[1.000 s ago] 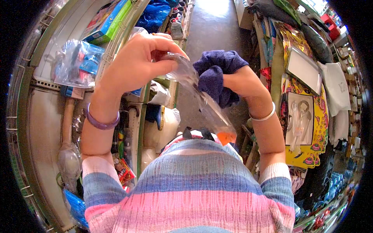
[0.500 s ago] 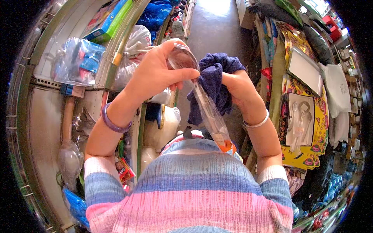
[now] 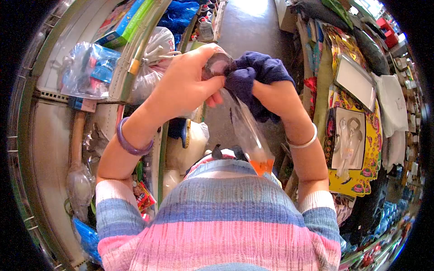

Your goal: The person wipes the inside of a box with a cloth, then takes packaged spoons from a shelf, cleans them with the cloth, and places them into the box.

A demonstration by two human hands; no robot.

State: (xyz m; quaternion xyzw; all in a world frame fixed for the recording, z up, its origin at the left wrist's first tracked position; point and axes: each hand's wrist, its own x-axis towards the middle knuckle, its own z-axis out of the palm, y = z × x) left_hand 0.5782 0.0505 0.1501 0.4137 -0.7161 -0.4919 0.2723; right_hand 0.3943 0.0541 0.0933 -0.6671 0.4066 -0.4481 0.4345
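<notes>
A long spoon (image 3: pixel 218 64) in a clear plastic sleeve slants from my left hand down toward my striped top. An orange patch marks the sleeve's lower end (image 3: pixel 262 166). My left hand (image 3: pixel 192 81) is closed on the spoon's rounded head, thumb on the near side. My right hand (image 3: pixel 275 97) grips a dark blue cloth (image 3: pixel 264 67), its fingers largely hidden in the folds. The cloth touches the spoon just below its head, close to my left fingertips.
Shelves with bagged goods (image 3: pixel 92 70) stand on the left. At right, a tray of wrapped utensils (image 3: pixel 349 137) and a framed white panel (image 3: pixel 356 82) lie on yellow patterned fabric (image 3: pixel 373 149). A grey floor aisle (image 3: pixel 248 34) runs ahead between the shelves.
My right hand has brought the cloth up against the spoon's neck, and the cloth is more bunched. My left hand still holds the head; the sleeve's lower end has shifted slightly.
</notes>
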